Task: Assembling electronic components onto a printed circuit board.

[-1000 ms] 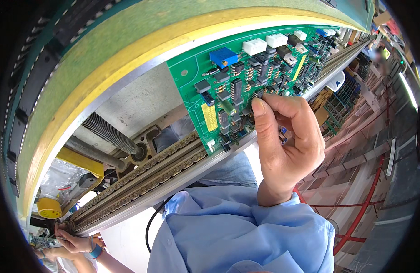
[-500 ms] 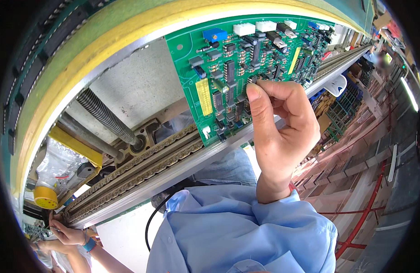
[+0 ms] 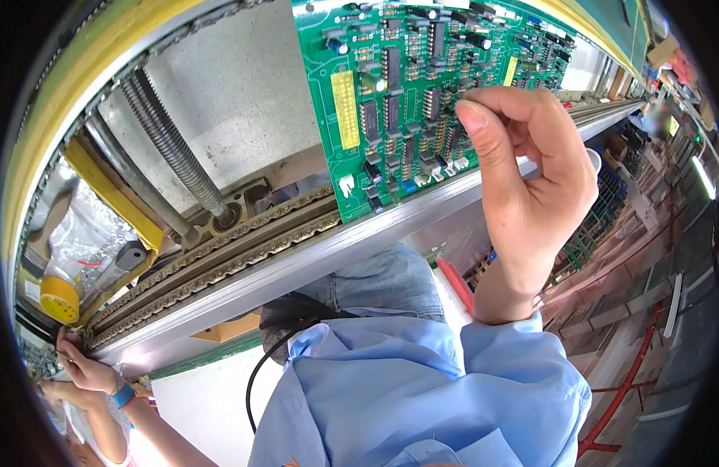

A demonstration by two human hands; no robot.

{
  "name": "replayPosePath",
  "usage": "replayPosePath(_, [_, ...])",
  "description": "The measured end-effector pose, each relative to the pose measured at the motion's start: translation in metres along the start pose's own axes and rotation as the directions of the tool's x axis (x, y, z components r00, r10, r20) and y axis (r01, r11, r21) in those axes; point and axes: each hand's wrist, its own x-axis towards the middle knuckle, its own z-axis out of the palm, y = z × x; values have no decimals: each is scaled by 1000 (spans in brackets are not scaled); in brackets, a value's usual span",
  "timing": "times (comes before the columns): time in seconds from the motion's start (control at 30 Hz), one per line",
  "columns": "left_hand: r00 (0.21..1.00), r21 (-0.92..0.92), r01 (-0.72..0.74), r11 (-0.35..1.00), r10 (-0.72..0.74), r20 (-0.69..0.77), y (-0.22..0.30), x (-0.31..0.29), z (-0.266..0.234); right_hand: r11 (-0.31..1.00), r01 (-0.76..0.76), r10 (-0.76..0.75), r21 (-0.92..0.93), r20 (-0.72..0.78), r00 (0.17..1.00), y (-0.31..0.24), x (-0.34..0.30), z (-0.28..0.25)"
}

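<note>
My right hand [image 3: 534, 159] hovers over the right-middle part of a green circuit board [image 3: 351, 183] crowded with parts. Thumb and forefinger meet in a pinch, the other fingers curled behind them. Whatever small piece lies between the fingertips is too hidden to make out. Left of the thumb tip a black chip [image 3: 431, 103] stands on the board, with an unfilled chip outline beside it. A yellow slotted block [image 3: 345, 109] sits at the board's left side. My left hand is outside the picture.
The board rests along a metal rail [image 3: 242, 296] with a chain [image 3: 266, 222] beside it. A ribbed screw shaft [image 3: 172, 148] lies to the left. A co-worker's hand [image 3: 91, 373] with a blue wristband is at the lower left, near a yellow round container [image 3: 59, 298].
My right hand has moved right along the board, uncovering the black chip where the thumb was. The whole scene has shifted upward in the picture.
</note>
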Motion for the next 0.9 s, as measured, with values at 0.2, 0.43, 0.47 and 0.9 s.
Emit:
replayPosePath(0.2, [1000, -56, 17, 998, -17, -2, -11, 5, -1, 974, 203, -191, -97, 122, 974, 4, 6, 0])
replayPosePath(0.43, [999, -19, 15, 1000, -16, -35, -20, 4, -3, 930, 262, -241, -257, 111, 964, 0, -1, 7])
replayPosePath(0.47, [1000, -63, 23, 998, -24, -11, -21, 6, -3, 953, 205, -184, -224, 111, 977, -2, -1, 8])
replayPosePath(0.9, [1000, 67, 8, 998, -6, -31, -35, 6, -12, 983, -185, 183, 16, 98, 978, -12, -3, 12])
